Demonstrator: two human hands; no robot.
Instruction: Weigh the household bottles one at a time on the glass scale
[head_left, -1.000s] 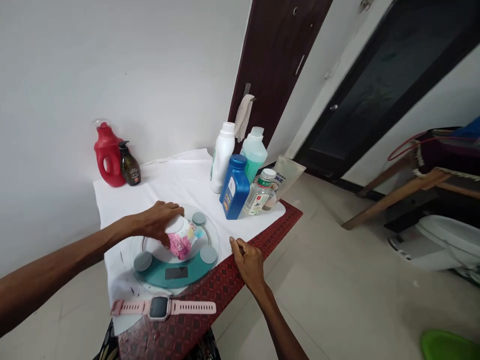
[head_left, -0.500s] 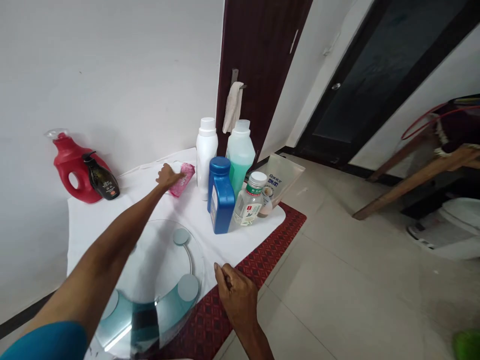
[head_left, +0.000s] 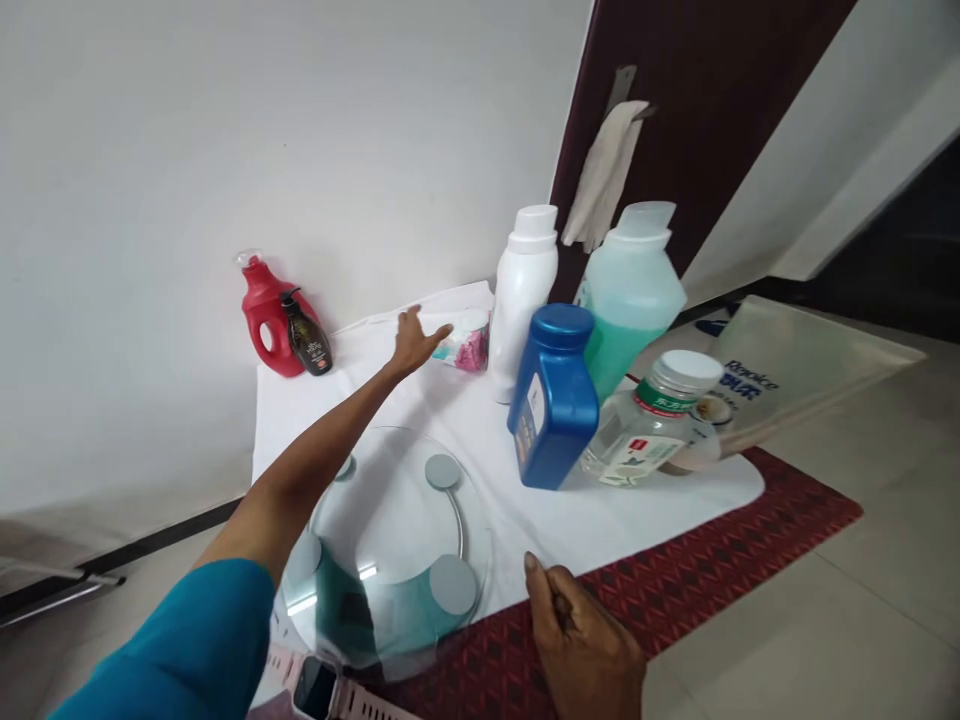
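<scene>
Just beside the packet (head_left: 472,350), the left hand (head_left: 415,343) spreads.

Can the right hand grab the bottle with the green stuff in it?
Probably not straight on: the blue bottle and clear bottle stand between the right hand and the green-liquid bottle. Its top looks free, so maybe from above.

This looks like a room in a home: beyond the left hand's fingers (head_left: 412,330), a plain white wall (head_left: 300,130) meets a dark door (head_left: 720,90) with a cloth (head_left: 607,175) on its handle, and right of the right hand's fingers (head_left: 546,590) lies pale tiled floor (head_left: 885,580).
</scene>
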